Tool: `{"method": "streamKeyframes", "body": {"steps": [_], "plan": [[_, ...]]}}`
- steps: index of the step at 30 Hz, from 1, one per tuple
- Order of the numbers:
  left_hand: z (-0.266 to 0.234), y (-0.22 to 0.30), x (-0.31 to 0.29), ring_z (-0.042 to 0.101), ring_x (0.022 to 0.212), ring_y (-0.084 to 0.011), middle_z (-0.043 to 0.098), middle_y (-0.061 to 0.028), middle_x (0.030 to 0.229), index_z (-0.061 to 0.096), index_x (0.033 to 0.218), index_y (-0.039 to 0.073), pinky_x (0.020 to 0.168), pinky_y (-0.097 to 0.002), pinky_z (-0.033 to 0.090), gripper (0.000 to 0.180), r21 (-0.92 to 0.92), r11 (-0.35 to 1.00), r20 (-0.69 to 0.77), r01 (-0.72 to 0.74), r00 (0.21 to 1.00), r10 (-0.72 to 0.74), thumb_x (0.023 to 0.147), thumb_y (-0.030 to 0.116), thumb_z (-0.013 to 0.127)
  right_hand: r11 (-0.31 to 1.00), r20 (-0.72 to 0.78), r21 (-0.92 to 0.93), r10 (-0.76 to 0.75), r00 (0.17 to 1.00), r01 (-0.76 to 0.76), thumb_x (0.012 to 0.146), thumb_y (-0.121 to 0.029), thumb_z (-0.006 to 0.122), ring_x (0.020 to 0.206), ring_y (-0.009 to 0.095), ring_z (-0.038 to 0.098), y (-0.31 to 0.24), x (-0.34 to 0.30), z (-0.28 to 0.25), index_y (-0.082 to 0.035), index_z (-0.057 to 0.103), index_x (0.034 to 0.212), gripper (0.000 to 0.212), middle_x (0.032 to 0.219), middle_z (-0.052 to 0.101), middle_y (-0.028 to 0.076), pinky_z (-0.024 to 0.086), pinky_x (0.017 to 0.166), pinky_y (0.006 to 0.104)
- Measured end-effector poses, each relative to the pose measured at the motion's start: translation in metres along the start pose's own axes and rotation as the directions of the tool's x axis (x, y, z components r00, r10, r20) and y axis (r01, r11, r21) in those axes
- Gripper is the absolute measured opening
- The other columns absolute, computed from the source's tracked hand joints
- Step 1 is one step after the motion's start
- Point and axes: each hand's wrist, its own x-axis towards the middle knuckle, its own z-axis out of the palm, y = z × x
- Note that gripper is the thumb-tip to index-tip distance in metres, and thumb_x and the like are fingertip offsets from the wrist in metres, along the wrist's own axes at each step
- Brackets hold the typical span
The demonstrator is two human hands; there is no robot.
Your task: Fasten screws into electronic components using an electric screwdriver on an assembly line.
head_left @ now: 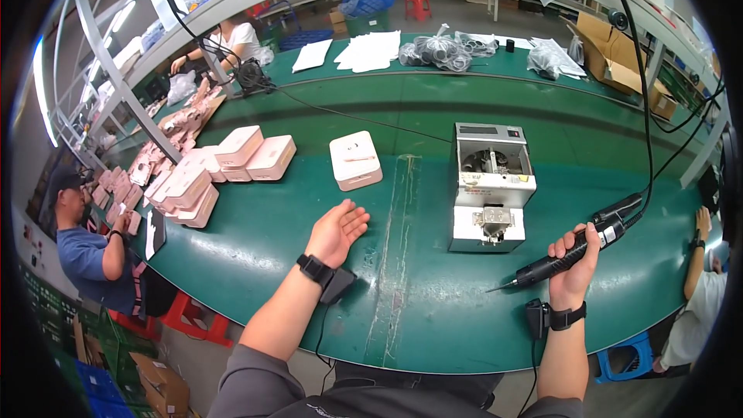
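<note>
My right hand (573,279) is wrapped round a black electric screwdriver (542,268), its thin bit pointing left just above the table. A cable runs up from the tool's rear end. My left hand (337,234) lies palm turned inward with its fingers stretched out, holding nothing. Just beyond it sits a pale pink square housing (357,174) with rounded corners and a small pinkish piece on top. Between my hands, farther back, stands a grey and white screw feeder (491,186) with an open upper bay and a metal block at its front.
Stacked pink housings (190,186) stand at the left, with more pink parts (174,131) behind them. Bagged grey coils (437,49) and white sheets (369,52) lie on the far table. A thin cable (340,112) crosses to the feeder. Co-workers sit at left, far left and right.
</note>
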Motion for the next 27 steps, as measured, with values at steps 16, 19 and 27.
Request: {"method": "streamKeyframes", "body": {"steps": [16,19,27], "plan": [[0.012,0.024,0.045,0.062,0.113,-0.0279,0.059,-0.0194,0.126,0.043,0.140,0.001,0.094,-0.0362,0.053,0.046,0.158,0.978,0.146,-0.139,0.982,0.116,0.100,0.021,0.056,0.996,0.056,0.032,0.081,0.995,-0.083,0.097,-0.035,0.058,0.058,0.011,0.043,0.008,0.000,0.001,-0.012,0.053,0.092,0.024,0.068,0.044,-0.001,0.039,0.059,0.0291],[0.015,0.008,0.055,0.063,0.107,-0.0227,0.063,-0.0168,0.118,0.051,0.133,-0.001,0.090,-0.0332,0.054,0.042,0.403,0.872,0.237,-0.276,0.952,0.192,0.099,0.021,0.059,0.997,0.058,0.047,0.054,0.997,-0.057,0.098,-0.033,0.057,0.058,0.010,0.043,0.004,-0.002,-0.004,-0.011,0.053,0.093,0.023,0.068,0.044,-0.001,0.039,0.059,0.0277],[-0.024,0.030,0.026,0.066,0.101,-0.0179,0.066,-0.0125,0.113,0.060,0.122,-0.003,0.086,-0.0308,0.055,0.034,0.532,0.806,0.267,-0.258,0.955,0.129,0.096,0.019,0.063,0.998,0.018,0.032,0.050,0.999,-0.051,0.098,-0.034,0.057,0.058,0.010,0.042,0.008,-0.004,0.002,-0.012,0.052,0.093,0.023,0.069,0.044,-0.002,0.038,0.059,0.0257]]}}
